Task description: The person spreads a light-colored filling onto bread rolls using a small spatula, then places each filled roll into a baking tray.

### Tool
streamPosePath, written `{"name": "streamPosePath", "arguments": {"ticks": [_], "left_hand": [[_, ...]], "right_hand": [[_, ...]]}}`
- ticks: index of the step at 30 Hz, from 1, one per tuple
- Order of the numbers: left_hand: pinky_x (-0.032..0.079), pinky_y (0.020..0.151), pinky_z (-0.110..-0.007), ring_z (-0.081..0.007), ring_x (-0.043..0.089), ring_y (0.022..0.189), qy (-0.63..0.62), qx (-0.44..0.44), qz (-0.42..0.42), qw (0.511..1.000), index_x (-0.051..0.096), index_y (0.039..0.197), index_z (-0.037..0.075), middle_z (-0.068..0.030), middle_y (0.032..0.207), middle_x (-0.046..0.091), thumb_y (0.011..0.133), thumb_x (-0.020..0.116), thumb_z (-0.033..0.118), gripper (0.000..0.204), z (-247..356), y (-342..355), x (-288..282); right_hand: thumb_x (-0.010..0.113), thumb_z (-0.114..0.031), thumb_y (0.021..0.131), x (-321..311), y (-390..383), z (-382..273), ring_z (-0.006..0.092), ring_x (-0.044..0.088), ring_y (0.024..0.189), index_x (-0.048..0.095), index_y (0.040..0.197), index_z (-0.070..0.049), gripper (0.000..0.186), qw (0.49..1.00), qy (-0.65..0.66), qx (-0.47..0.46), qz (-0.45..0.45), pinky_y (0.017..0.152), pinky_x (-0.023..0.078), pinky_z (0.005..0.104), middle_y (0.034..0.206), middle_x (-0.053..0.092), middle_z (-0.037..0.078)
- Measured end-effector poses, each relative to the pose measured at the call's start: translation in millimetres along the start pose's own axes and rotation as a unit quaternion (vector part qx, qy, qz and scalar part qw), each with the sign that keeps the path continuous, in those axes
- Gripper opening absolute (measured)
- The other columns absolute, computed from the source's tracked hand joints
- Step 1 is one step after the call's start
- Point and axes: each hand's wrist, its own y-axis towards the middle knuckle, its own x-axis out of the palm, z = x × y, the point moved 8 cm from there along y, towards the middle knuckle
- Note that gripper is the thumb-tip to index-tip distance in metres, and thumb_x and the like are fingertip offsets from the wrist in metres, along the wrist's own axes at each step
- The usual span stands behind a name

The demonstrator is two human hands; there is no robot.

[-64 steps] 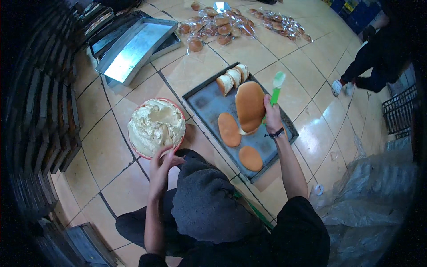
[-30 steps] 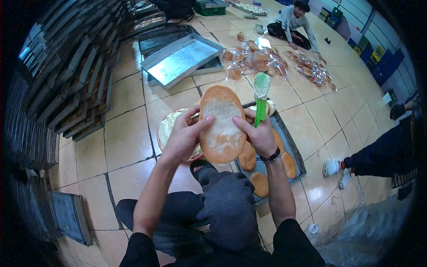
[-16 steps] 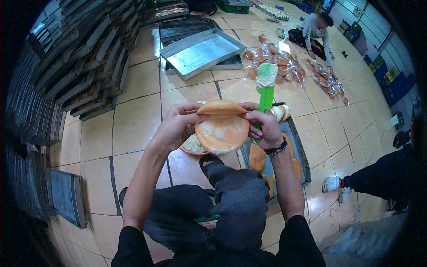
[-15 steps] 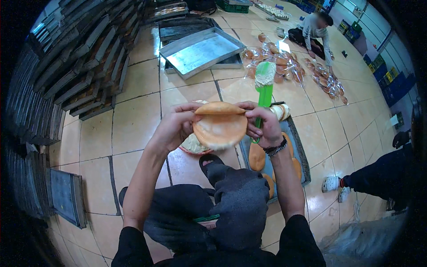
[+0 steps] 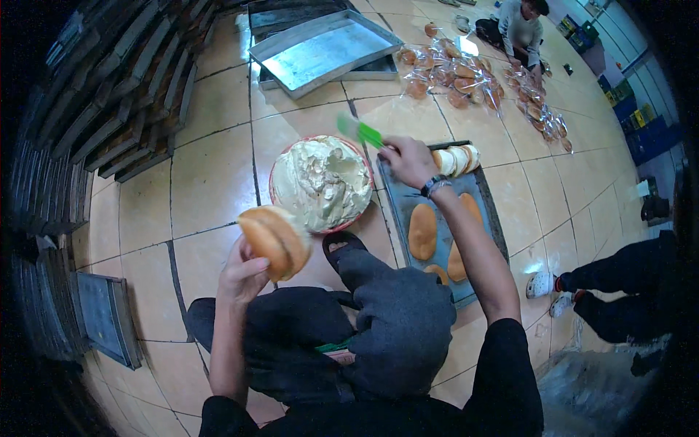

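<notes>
My left hand (image 5: 244, 271) holds a round split bun (image 5: 273, 240) on edge, low and left of a red bowl (image 5: 274, 191) piled with pale cream. My right hand (image 5: 408, 160) grips a green spatula (image 5: 360, 132) whose blade points left over the bowl's far rim. Under my right forearm lies a dark baking tray (image 5: 477, 191) with flat buns (image 5: 422, 229) and a row of sliced buns (image 5: 455, 159) at its far end. I sit on the tiled floor, knees bent, a sandalled foot by the bowl.
Empty metal trays (image 5: 324, 51) lie at the far middle, with bagged buns (image 5: 466, 84) beside them. Stacks of dark trays (image 5: 95, 109) fill the left side. One person sits at the far right (image 5: 517, 25); another's legs (image 5: 611, 277) are at the right.
Both hands held the bun up together; now my left hand alone holds it lower left, and my right hand has swung the spatula out over the cream bowl.
</notes>
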Motion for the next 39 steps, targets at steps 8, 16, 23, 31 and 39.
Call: {"name": "streamPosePath", "arguments": {"ticks": [8,16,23,31,39], "left_hand": [[0.052,0.098,-0.05,-0.0359,0.05,0.126,-0.186,0.085,0.047,0.978,0.033,0.142,0.001,-0.0202,0.138,0.048,0.081,0.075,0.013,0.075,-17,-32,-99],[0.039,0.107,-0.058,-0.0363,0.045,0.13,-0.234,0.075,0.062,0.968,0.038,0.142,0.004,-0.0171,0.144,0.043,0.081,0.077,0.021,0.075,-44,-23,-114],[0.037,0.11,-0.054,-0.0335,0.042,0.134,-0.274,0.066,0.027,0.959,0.036,0.144,0.007,-0.0155,0.146,0.042,0.078,0.08,0.025,0.082,-71,6,-102],[0.031,0.114,-0.048,-0.0275,0.043,0.134,-0.328,0.0,-0.048,0.943,0.04,0.142,0.008,-0.0112,0.143,0.046,0.081,0.077,0.024,0.074,-85,59,-40],[0.027,0.115,-0.056,-0.0318,0.04,0.135,-0.311,0.004,-0.113,0.943,0.036,0.143,0.006,-0.0156,0.144,0.044,0.083,0.075,0.027,0.075,-57,73,18]], "right_hand": [[0.06,-0.025,0.079,78,-16,102,0.0378,0.069,0.081,0.073,0.084,-0.008,0.022,0.963,-0.241,0.09,-0.074,0.071,0.054,0.0501,0.085,0.069,0.023],[0.063,-0.031,0.081,144,-77,117,0.0382,0.068,0.088,0.075,0.091,-0.008,0.028,0.955,-0.039,0.287,-0.061,0.078,0.053,0.0465,0.089,0.07,0.02],[0.066,-0.031,0.085,167,-68,133,0.0243,0.068,0.078,0.073,0.1,-0.003,0.033,0.937,0.249,0.243,0.016,0.071,0.051,0.0363,0.088,0.072,0.015],[0.061,0.001,0.086,27,-70,8,0.0148,0.061,0.071,0.069,0.111,-0.001,0.026,0.939,0.333,0.039,0.074,0.062,0.047,0.0261,0.079,0.068,0.01],[0.055,0.009,0.064,-49,-83,-90,0.0276,0.057,0.079,0.067,0.122,-0.014,0.064,0.931,-0.028,-0.35,0.103,0.071,0.048,0.0355,0.089,0.058,0.011]]}}
